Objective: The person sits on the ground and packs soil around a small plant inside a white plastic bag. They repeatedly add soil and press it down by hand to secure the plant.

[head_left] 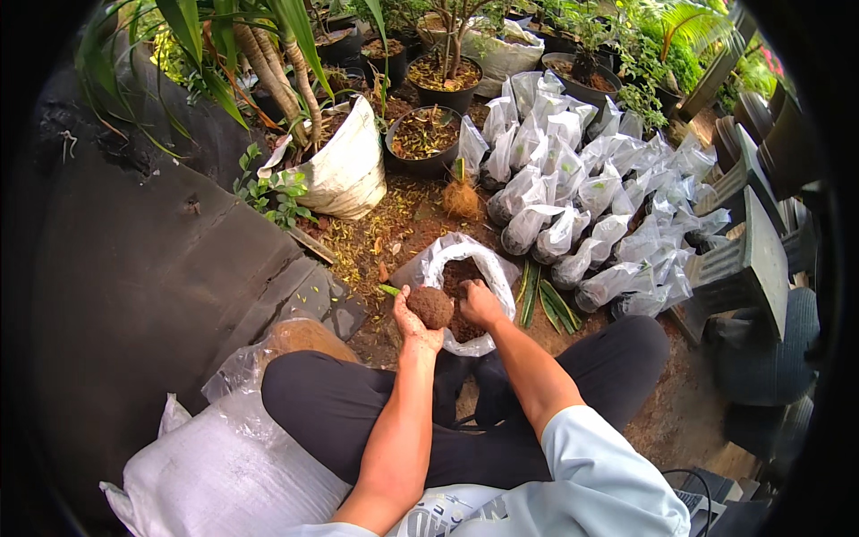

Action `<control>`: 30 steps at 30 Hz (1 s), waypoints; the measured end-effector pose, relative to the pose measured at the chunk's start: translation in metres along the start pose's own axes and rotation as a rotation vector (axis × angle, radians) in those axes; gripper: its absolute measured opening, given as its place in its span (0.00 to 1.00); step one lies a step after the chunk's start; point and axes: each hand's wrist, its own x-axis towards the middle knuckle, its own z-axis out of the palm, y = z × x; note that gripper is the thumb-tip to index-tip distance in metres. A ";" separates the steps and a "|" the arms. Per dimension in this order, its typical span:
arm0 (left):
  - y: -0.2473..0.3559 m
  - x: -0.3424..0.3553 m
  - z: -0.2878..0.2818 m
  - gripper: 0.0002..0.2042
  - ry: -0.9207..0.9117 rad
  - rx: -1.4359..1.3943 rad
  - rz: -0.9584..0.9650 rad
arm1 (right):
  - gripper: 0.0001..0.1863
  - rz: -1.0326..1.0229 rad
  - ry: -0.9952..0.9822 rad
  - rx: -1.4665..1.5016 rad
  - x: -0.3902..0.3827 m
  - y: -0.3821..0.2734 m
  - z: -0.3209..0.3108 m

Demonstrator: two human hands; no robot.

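Note:
My left hand point(417, 320) is closed around a round brown ball of soil point(430, 308), palm up, at the left rim of an open bag. A short green plant stem or leaf point(389, 290) sticks out on the left side of that hand. The clear-and-white plastic bag point(497, 268) stands between my legs with its rim rolled down. Loose dark brown soil point(461, 273) fills it. My right hand point(480, 304) reaches into the bag from the right, its fingers curled into the soil and partly hidden.
Many small soil-filled plastic bags point(573, 188) stand packed at the right. Cut green leaves point(557, 306) lie beside my bag. A root ball with a green shoot point(461, 199) sits ahead. Potted plants point(425, 139) line the back; a white sack point(233, 465) lies at my left, dark sheeting point(152, 268) beyond.

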 end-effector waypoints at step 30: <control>-0.011 0.025 -0.003 0.18 0.023 0.013 -0.054 | 0.13 0.234 -0.015 0.308 -0.011 0.023 0.004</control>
